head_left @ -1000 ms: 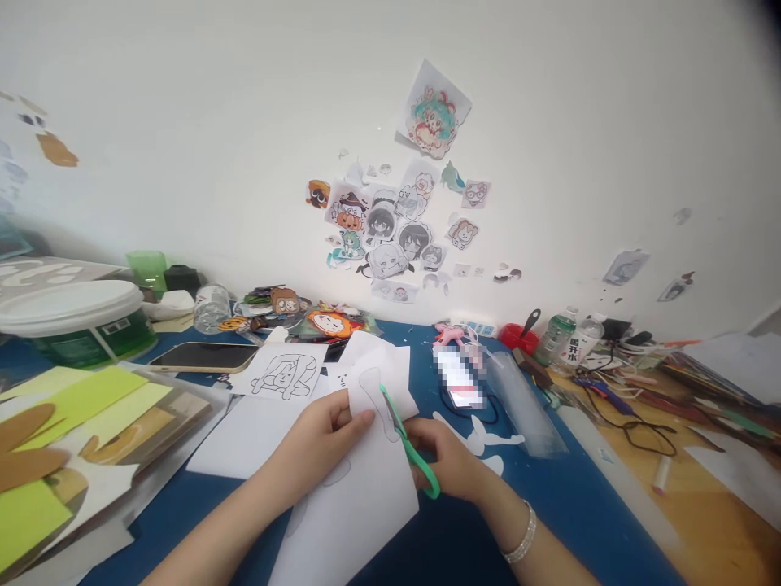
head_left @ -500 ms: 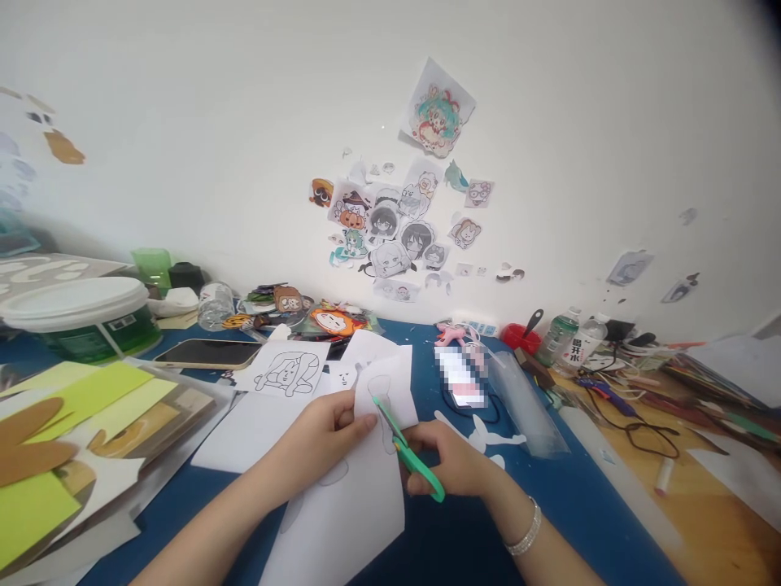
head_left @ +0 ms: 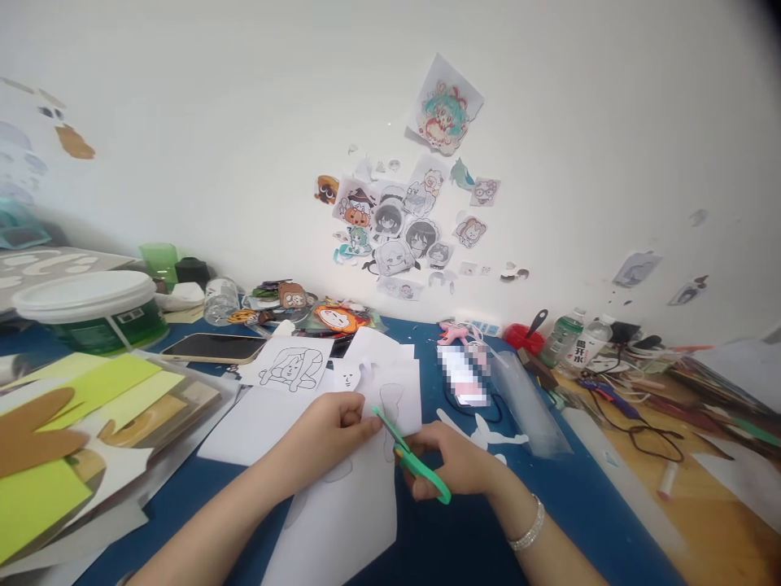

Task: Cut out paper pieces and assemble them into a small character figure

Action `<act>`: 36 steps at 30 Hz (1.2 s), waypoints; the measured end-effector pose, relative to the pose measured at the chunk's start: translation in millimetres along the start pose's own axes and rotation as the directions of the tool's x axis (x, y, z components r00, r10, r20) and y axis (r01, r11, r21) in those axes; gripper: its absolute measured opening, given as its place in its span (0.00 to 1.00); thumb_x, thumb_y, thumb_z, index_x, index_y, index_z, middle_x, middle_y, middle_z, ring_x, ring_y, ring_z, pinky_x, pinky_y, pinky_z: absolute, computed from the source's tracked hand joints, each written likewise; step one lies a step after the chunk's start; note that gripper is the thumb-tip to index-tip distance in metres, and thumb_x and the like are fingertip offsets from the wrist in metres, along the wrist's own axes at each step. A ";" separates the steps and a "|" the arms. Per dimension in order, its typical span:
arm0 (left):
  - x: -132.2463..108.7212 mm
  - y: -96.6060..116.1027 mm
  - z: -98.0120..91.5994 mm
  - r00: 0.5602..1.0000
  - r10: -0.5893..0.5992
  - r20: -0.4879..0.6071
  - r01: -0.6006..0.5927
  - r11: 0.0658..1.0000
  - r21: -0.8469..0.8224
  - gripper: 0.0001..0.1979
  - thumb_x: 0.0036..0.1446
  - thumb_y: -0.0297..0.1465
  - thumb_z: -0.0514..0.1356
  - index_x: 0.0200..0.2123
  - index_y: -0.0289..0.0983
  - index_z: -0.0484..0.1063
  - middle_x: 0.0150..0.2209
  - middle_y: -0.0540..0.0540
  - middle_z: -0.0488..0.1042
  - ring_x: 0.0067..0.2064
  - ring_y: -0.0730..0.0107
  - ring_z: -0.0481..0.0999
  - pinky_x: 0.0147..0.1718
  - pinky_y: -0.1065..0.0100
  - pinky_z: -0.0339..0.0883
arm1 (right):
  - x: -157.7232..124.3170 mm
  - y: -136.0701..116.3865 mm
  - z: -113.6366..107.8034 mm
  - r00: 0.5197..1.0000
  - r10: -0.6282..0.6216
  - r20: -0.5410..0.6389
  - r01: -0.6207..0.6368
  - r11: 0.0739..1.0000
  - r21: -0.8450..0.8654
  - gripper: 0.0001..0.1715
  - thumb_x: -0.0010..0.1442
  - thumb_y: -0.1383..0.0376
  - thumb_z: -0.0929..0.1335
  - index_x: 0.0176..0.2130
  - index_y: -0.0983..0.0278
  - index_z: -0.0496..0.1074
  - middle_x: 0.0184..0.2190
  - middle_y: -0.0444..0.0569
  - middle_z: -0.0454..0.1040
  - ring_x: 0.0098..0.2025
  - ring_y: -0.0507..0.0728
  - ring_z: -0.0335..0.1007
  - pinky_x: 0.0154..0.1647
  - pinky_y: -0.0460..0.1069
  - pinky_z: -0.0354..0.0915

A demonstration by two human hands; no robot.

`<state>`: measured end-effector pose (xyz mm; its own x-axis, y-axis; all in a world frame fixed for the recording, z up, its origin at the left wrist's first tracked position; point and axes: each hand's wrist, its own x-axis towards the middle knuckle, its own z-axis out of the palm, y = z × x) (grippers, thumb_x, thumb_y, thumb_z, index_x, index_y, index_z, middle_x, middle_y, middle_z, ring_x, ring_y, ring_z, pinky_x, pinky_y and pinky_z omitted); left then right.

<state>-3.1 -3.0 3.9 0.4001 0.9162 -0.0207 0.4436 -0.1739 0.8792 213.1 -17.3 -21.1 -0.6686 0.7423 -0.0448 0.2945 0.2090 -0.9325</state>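
Observation:
My left hand (head_left: 333, 430) pinches the edge of a white paper sheet (head_left: 354, 505) that bears a faint outlined figure and lies over the blue table top (head_left: 586, 505). My right hand (head_left: 455, 462), with a bracelet on its wrist, is closed around green-handled scissors (head_left: 412, 456). The scissor blades point up and left into the paper, just beside my left fingertips. The upper flap of the sheet (head_left: 396, 399) stands up beyond the blades.
A line drawing on paper (head_left: 293, 366), a phone (head_left: 211, 347) and a green tub with a white lid (head_left: 91, 309) lie to the left. Yellow-green and brown card (head_left: 73, 423) fills the left edge. White cut-outs (head_left: 488, 431), bottles (head_left: 567, 338) and cables sit to the right; stickers cover the wall.
The scissors have drawn back toward me and to the right along the paper. The sheet has shifted slightly under my left hand. The view has tilted a little downward.

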 end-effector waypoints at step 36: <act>-7.5 5.4 -0.4 0.993 0.096 -0.067 -0.102 0.990 -0.101 0.17 0.52 0.36 0.52 0.46 0.42 0.58 0.21 0.55 0.66 0.25 0.68 0.66 0.24 0.70 0.56 | 0.6 6.8 -1.8 0.999 0.004 -0.052 -0.003 1.000 0.022 0.24 0.43 0.56 0.73 0.39 0.66 0.72 0.27 0.44 0.71 0.29 0.54 0.68 0.31 0.47 0.65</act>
<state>-4.0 -10.7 9.0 0.3858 0.9176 0.0958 0.3168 -0.2293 0.9203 216.0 -14.3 -26.9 -0.6309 0.7753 -0.0294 0.2812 0.1932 -0.9400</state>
